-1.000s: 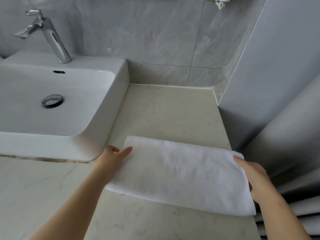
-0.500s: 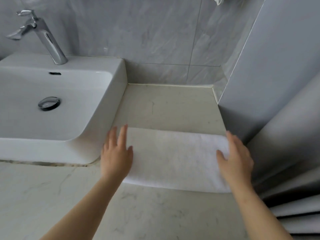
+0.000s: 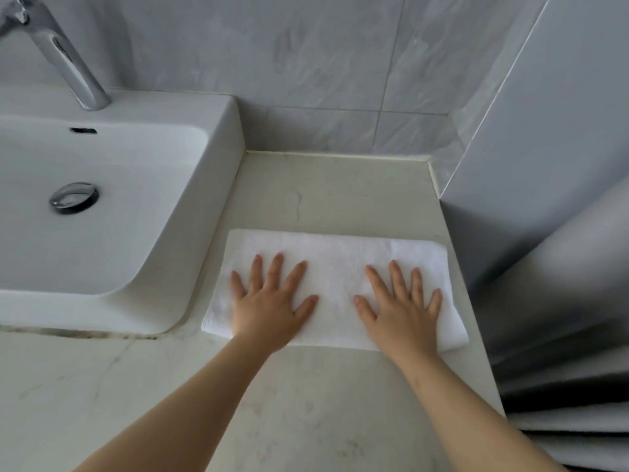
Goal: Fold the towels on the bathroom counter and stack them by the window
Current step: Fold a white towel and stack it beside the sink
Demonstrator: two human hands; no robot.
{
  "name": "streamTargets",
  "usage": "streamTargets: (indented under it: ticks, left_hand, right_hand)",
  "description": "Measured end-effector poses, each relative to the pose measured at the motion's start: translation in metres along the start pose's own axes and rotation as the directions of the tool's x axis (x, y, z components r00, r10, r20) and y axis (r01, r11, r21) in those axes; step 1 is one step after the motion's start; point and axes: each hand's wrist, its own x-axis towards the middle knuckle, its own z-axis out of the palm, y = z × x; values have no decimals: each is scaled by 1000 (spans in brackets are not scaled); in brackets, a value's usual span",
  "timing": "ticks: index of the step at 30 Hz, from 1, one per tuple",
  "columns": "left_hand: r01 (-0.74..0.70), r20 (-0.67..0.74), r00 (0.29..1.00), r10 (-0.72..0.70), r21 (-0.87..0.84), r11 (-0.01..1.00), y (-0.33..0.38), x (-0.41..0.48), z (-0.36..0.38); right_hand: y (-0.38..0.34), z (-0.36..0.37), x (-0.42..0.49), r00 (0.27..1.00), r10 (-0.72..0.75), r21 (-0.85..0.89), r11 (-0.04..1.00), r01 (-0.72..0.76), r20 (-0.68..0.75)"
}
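Brightness: soft, even, cool grey cast.
Shadows: faint and diffuse on the counter (image 3: 306,420); dark bands between folds of the curtain (image 3: 561,369) at right.
Glare: small highlights on the faucet (image 3: 64,59) and drain (image 3: 73,197); towel (image 3: 340,267) nearly blown-out white, weave barely legible.
Distortion: wide-angle bowing of wall lines toward the edges.
Focus: mildly soft overall, curtain smeared.

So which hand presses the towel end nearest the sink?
The left hand, spread flat on the towel beside the sink; the right hand lies at the curtain end.
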Motion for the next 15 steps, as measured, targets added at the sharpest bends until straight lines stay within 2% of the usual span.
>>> streamTargets:
  ticks: [15]
  left_hand:
    - [-31,-20,999,31,-24,999,-4,152,-38]
  right_hand:
    - [-13,-34,150,999,0,-22,1000,0,-38]
